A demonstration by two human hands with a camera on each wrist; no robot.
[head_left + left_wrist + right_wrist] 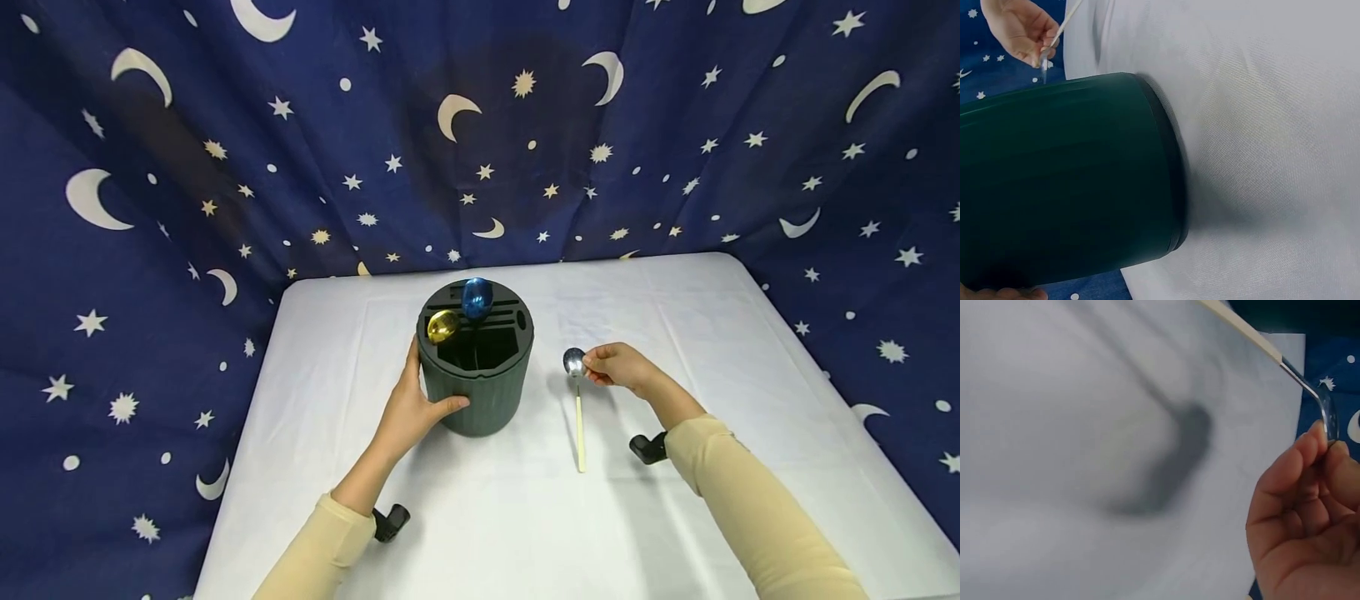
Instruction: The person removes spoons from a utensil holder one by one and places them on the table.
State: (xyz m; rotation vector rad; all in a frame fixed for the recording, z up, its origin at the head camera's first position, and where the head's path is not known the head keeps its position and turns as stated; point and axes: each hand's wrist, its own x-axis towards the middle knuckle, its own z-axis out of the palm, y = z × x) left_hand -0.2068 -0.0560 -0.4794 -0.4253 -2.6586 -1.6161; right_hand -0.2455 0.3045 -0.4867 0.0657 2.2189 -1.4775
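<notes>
We judge the work to be partway along, with two spoons in the holder and one outside it. The dark green holder appears to stand upright on the white-covered table. In its top we see a blue spoon, its bowl above the rear slots, and a gold spoon, its bowl at the holder's left rim. Both look settled there with bowls up, though we cannot tell which opening takes each handle.

What is left, as we judge it, is the silver spoon, to the right of the holder and apart from it. Our right hand pinches it by the bowl between thumb and fingertips. The bowl is raised off the table, and the cream handle points down and back towards us; whether its end touches the cloth we cannot say.

Our left hand is wrapped round the holder's left side, thumb across the front, which we take as steadying it.
</notes>
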